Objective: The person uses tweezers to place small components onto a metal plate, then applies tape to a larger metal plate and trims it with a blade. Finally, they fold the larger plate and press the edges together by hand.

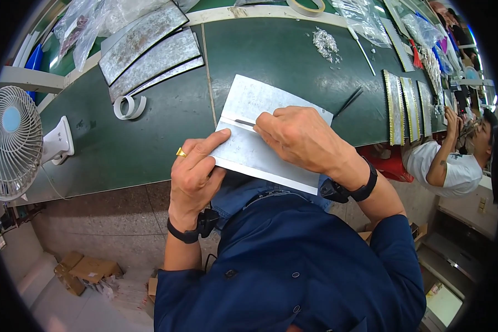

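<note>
A flat, silvery-grey metal plate [265, 99] lies tilted over the table's near edge. My left hand [193, 169] grips its left edge, with a fingertip pressed on top and a gold ring on one finger. Above the plate's middle, my right hand [293, 135] pinches a thin, dark, pointed tool [243, 122]. Its tip reaches left, close to a pale strip that crosses the plate. Most of this tool is hidden by my fingers, so its kind is unclear. Another white strip [271, 179] runs along the plate's near edge.
Stacked metal plates [155, 61], a white tape roll [130, 108] and a fan [16, 141] are to the left. Dark tweezers [348, 102], small silvery pieces [325, 44] and toothed strips [394, 108] lie right. A co-worker [451, 163] sits at the far right.
</note>
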Tool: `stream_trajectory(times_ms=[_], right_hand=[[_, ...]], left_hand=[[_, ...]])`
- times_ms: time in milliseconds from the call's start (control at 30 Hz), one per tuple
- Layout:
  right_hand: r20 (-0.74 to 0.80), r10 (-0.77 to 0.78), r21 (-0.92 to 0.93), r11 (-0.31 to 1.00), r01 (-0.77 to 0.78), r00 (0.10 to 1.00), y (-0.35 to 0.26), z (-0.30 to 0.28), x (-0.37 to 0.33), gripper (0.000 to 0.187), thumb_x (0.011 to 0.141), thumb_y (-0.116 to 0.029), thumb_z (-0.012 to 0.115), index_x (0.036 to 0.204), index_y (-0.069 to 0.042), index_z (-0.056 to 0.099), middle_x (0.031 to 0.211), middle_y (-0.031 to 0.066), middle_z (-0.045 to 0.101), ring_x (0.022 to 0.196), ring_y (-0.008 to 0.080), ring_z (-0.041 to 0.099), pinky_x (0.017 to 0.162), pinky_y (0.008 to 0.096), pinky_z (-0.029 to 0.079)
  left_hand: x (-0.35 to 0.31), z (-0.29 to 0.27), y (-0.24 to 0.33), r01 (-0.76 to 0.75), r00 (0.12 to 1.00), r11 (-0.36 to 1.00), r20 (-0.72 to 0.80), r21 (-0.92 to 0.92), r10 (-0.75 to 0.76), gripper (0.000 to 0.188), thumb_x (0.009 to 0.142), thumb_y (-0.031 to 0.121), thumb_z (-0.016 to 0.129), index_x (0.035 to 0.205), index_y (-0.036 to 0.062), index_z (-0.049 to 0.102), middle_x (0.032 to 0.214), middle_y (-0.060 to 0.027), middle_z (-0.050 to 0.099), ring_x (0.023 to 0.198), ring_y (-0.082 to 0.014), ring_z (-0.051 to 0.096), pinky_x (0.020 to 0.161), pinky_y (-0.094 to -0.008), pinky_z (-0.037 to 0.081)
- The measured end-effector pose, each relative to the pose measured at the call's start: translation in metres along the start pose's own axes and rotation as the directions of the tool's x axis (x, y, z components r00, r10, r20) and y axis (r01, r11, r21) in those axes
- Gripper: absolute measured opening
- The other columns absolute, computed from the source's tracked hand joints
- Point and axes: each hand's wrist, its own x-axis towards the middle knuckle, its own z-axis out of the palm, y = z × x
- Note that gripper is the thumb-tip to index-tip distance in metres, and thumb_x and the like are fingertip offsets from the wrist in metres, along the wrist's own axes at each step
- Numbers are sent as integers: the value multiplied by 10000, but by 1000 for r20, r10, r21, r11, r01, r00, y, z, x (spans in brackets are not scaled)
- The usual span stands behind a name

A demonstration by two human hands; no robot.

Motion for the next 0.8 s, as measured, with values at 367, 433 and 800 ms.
stream_trajectory(times_ms=[367,433,800], right_hand=[[11,-4,8,1000,4,1000,1,-3,-11,129,1002,-126,709,951,-31,637,697,124,607,672,316,660,633,454,518],[11,1,8,1000,-1,1000,2,-3,-12,132,1007,-131,707,955,-33,637,697,124,606,673,317,660,634,454,518],[48,65,59,996,-68,997,-2,-8,-14,163,1037,-171,687,962,-38,630,697,125,607,681,323,663,641,456,522]], left_hand=[[1,0,0,-12,1000,1000,7,3,12,231,658,-100,772,724,-18,566,1350,-105,760,960,-307,699,795,-370,571],[1,0,0,-22,1000,1000,5,12,22,236,653,-97,770,718,-16,558,1350,-101,760,961,-304,697,793,-369,572],[-2,3,-2,-113,994,986,13,126,113,264,647,-94,746,690,-7,500,1336,-91,763,935,-295,693,738,-356,576]])
